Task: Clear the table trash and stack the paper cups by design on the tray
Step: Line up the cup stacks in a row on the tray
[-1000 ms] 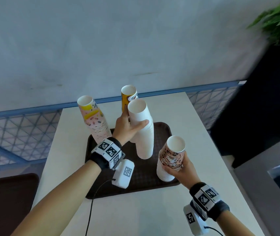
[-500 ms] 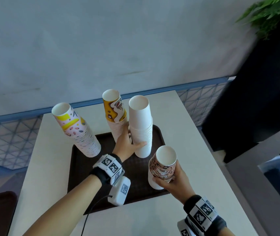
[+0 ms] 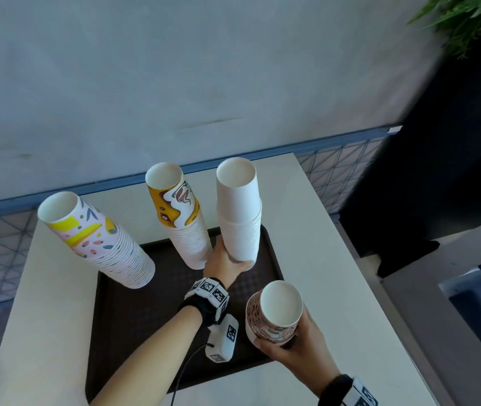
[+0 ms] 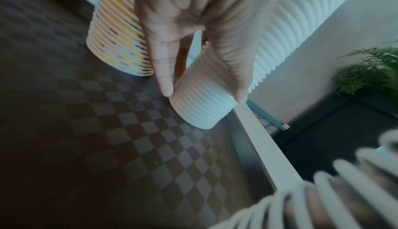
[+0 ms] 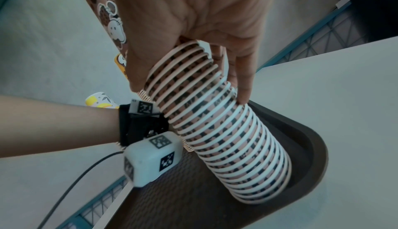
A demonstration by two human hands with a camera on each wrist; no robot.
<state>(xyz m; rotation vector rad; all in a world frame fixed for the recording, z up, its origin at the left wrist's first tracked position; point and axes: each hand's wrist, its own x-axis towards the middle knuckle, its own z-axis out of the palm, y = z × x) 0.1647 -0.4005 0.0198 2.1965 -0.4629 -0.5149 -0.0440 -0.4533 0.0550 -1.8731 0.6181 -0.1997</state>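
White cup stack (image 3: 240,212) gripped by left hand (image 3: 226,263); right hand (image 3: 297,344) grips brown stack (image 3: 273,315)

From the head view, the left hand (image 3: 224,263) covers the foot of the plain white stack (image 3: 240,212), so whether it stands on the tray (image 3: 133,312) cannot be told. The right hand (image 3: 297,344) hides the lower half of the brown patterned stack (image 3: 273,315). The right wristband (image 3: 359,395) is cut off by the bottom edge, the plant (image 3: 467,19) by the top right corner. In the left wrist view, the near ribbed cups (image 4: 323,190) at the lower right are blurred and cropped.
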